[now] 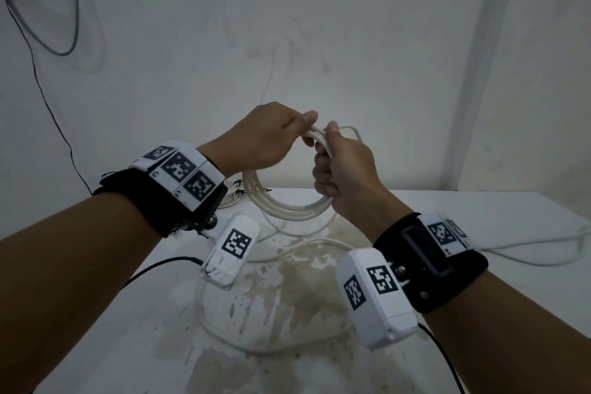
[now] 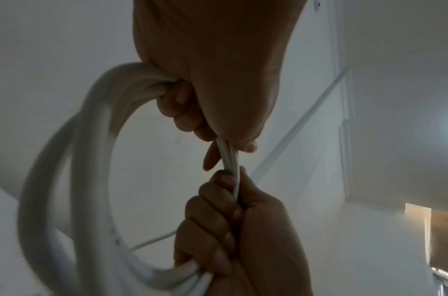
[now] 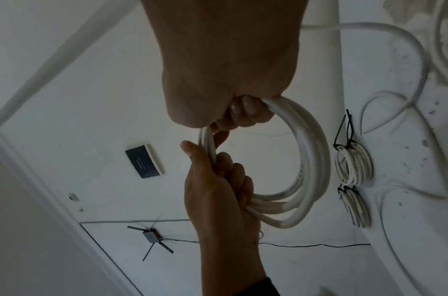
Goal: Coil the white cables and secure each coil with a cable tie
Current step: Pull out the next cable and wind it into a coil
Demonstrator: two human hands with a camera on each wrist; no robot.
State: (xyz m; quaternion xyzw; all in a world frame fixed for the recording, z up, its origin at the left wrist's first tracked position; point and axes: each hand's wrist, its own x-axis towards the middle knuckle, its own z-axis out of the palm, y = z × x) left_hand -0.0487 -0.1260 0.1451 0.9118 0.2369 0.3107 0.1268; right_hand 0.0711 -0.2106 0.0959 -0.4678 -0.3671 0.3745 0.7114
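Left hand (image 1: 259,137) is gripping the top of the white cable coil (image 1: 287,209) at frame centre, fingers curled round its strands. Right hand (image 1: 347,176) is clenching the coil's right side, above the stained white table (image 1: 479,211). Wrist units (image 1: 235,241) are bearing black-and-white square markers; no readable wording. Two tied coils (image 3: 353,164) are lying at right in the right wrist view.

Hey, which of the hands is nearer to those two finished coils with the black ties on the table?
Left. The left hand is up above the tied coils, while the right hand is further across.
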